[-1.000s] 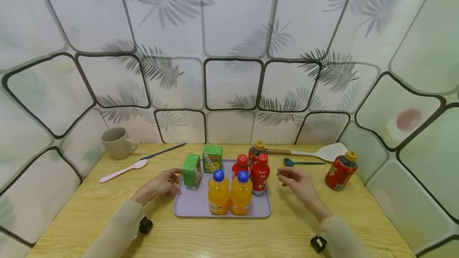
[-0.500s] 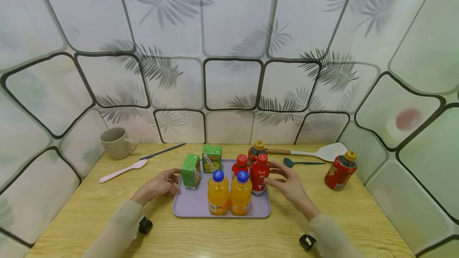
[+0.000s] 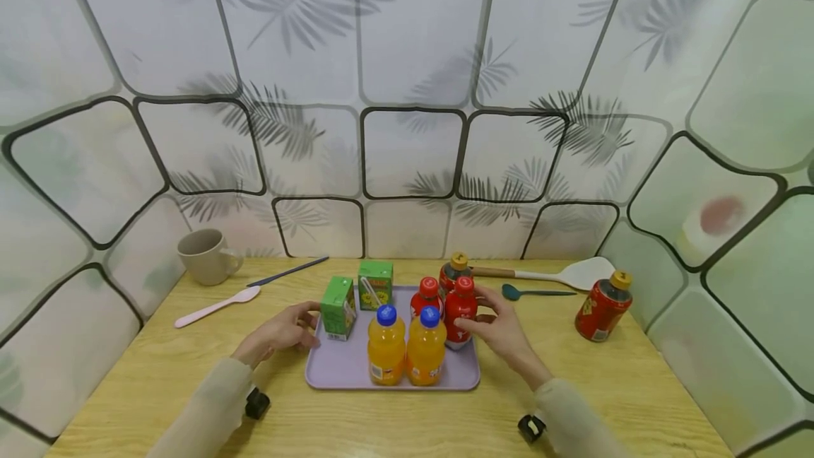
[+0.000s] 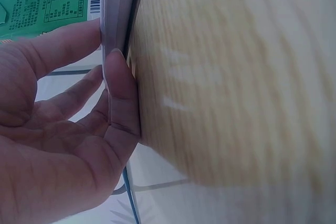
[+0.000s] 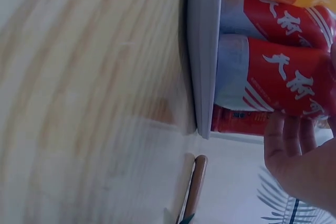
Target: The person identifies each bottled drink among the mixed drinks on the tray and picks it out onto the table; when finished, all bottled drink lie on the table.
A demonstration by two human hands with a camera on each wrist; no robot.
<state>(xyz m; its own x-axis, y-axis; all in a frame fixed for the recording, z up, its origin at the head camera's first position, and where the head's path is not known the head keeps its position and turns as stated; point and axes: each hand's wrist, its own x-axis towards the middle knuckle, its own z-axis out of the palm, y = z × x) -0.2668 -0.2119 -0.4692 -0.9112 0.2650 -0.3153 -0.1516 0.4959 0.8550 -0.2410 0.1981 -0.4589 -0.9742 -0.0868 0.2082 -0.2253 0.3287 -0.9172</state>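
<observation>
My left hand (image 3: 282, 329) is at the left edge of a lilac tray (image 3: 337, 373); in the left wrist view its thumb and fingers pinch the tray's rim. My right hand (image 3: 502, 325) grips a red drink bottle (image 3: 459, 311) with white lettering, which stands upright at the tray's right side. Another red bottle (image 3: 429, 297) is beside it, partly hidden. Two orange juice bottles (image 3: 386, 345) with blue caps stand at the front of the tray. Two green juice boxes (image 3: 338, 308) are at its left, and a dark bottle with a gold cap (image 3: 456, 267) shows behind the red ones.
A red can-shaped bottle with a gold cap (image 3: 603, 306) stands at the right. Behind lie a white spatula (image 3: 581, 274) and a dark green spoon (image 3: 534, 292). At the left are a grey mug (image 3: 206, 256), a pink spoon (image 3: 219, 306) and a blue stick (image 3: 286, 271).
My right hand has moved left from beside the tray to the red drink bottle and closed its fingers round it. My left hand has stayed at the tray's edge.
</observation>
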